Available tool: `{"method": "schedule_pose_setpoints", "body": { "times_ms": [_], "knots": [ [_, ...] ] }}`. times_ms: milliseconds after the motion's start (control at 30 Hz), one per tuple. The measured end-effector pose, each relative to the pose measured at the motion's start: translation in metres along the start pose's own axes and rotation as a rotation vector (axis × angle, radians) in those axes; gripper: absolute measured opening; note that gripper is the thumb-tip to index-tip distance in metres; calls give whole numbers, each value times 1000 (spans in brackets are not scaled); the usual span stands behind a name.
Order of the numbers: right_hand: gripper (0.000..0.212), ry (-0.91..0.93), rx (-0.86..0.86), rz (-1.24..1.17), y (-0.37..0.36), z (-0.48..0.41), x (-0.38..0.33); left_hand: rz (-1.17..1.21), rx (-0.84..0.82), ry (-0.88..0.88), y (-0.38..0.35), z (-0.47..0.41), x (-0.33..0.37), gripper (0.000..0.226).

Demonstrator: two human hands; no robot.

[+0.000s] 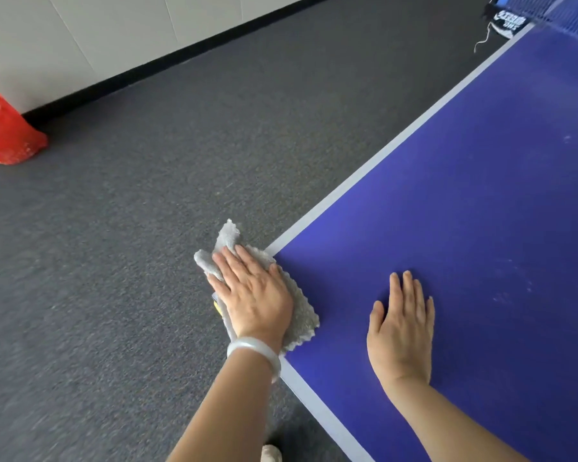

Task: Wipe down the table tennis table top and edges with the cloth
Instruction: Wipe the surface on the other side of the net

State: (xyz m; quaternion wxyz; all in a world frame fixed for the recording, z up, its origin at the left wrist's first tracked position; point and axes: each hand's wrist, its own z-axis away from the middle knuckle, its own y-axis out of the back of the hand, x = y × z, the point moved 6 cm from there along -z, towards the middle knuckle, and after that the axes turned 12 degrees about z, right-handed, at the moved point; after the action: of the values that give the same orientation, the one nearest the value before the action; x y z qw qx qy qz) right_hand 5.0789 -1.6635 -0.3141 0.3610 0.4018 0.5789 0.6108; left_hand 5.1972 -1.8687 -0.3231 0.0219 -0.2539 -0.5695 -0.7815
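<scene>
Bracing on the worktop (481,195) with the right hand (402,331), flat, holding nothing. Pressing the cloth (302,315) over the near-left corner under a flat left hand (256,295). Looks like corner-wiping; next, probably dragging it along the left edge toward the net (574,18).

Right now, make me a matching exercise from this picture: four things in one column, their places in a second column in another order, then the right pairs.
Things
1. cloth
2. right hand
3. red object
4. net

Places
A. at the far end of the table
B. flat on the table, holding nothing
C. on the floor by the wall
D. over the table corner, under the left hand

Pairs: 1-D, 2-B, 3-C, 4-A
</scene>
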Motion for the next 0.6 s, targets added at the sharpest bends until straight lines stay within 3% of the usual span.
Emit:
{"method": "schedule_pose_setpoints", "body": {
  "times_ms": [200,333,433,600],
  "knots": [
    [53,-3,8,-8,-1,0,2,80,129,-10,5,37,-22,73],
    [55,-4,15,-20,-3,0,1,34,80,-70,-8,65,-14,69],
    [51,-8,45,-26,-1,0,2,-38,41,-272,-11,53,20,61],
    [62,0,16,-49,-1,-1,1,-98,-142,-593,-34,11,95,63]
  ]
}}
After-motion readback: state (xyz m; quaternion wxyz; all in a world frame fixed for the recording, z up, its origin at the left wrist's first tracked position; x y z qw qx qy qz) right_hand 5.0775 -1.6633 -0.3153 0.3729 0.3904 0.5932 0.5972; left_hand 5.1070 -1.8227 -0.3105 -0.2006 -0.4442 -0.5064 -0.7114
